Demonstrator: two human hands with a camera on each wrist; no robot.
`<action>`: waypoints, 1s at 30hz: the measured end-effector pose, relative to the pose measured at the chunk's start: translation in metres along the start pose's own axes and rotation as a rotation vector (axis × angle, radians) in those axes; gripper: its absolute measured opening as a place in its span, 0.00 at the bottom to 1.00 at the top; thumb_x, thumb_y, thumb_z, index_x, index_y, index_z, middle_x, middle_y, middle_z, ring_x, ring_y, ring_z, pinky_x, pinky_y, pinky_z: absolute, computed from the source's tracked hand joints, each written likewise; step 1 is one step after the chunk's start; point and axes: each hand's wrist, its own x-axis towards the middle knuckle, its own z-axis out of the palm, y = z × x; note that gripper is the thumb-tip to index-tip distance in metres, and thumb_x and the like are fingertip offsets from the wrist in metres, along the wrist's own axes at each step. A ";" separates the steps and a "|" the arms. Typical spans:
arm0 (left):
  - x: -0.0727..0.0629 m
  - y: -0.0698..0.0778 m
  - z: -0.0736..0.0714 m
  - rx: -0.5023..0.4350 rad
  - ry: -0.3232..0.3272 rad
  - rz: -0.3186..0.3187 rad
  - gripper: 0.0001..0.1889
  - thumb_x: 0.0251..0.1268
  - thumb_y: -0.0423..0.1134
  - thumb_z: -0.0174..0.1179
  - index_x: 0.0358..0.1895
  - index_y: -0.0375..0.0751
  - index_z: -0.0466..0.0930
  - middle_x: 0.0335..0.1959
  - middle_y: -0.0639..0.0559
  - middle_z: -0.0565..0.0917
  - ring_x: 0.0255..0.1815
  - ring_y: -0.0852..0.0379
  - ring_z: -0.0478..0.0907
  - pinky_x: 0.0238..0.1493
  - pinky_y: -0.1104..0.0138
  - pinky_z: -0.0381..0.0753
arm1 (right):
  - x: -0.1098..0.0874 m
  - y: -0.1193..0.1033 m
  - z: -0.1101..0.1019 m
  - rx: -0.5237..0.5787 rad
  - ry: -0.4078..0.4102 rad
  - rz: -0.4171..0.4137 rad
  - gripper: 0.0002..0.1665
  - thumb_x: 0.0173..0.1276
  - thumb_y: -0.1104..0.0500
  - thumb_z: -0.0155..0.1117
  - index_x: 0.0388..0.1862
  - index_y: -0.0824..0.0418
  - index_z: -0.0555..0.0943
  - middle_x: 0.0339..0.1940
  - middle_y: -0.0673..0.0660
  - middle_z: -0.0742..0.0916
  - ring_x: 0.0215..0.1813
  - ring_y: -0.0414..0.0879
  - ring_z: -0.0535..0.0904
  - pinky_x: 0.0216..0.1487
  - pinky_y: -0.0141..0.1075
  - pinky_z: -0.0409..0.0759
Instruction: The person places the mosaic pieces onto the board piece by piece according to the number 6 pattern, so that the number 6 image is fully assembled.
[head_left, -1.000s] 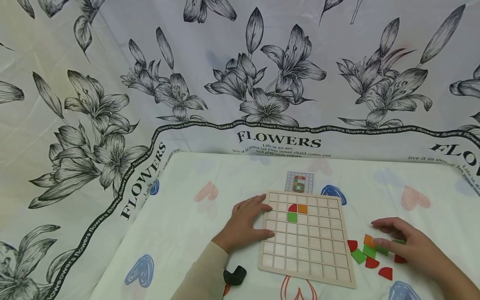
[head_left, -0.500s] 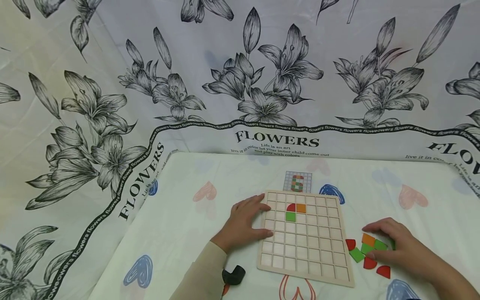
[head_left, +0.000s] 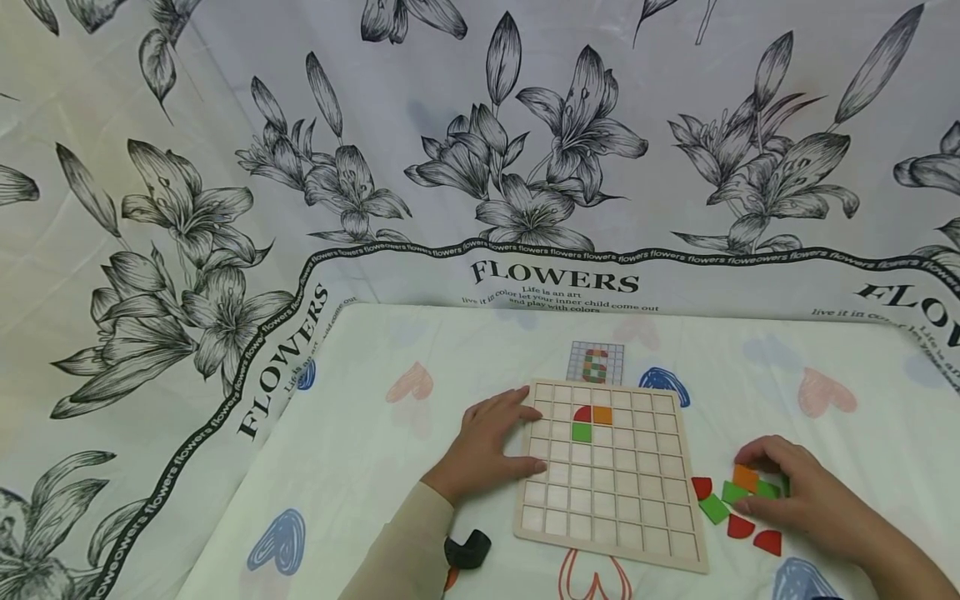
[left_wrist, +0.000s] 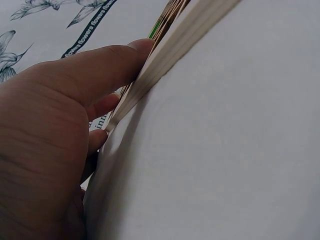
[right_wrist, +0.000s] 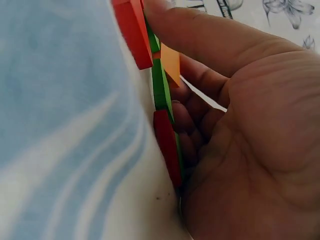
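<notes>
A pale wooden grid board (head_left: 606, 485) lies on the table, with a red rounded piece (head_left: 582, 414), an orange square (head_left: 602, 415) and a green square (head_left: 581, 432) in its upper cells. My left hand (head_left: 480, 446) rests at the board's left edge, thumb and fingers spread; the left wrist view shows the thumb (left_wrist: 107, 67) against the rim. Right of the board, my right hand (head_left: 798, 492) arches over loose pieces. Its index finger touches a loose orange square (head_left: 746, 477), and the thumb is beside green squares (head_left: 715, 508). In the right wrist view the loose orange piece (right_wrist: 171, 65) stands tilted near the fingers.
Behind the board lies a small gridded card (head_left: 577, 362) with a coloured figure. Loose red rounded pieces (head_left: 767, 542) lie near the right hand. A black curved object (head_left: 468, 550) sits by the left sleeve. A flower-printed cloth (head_left: 450, 167) hangs behind the table.
My right hand has moved left over the loose pieces, and its index finger has curled in. The loose orange square has shifted slightly right. My left hand keeps its place on the board.
</notes>
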 end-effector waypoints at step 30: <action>0.000 0.005 -0.002 -0.005 -0.006 -0.009 0.35 0.65 0.65 0.73 0.72 0.61 0.79 0.87 0.63 0.59 0.87 0.57 0.51 0.81 0.44 0.49 | 0.002 0.001 -0.002 -0.064 0.046 0.017 0.16 0.66 0.53 0.84 0.48 0.54 0.88 0.47 0.48 0.85 0.47 0.36 0.78 0.47 0.28 0.78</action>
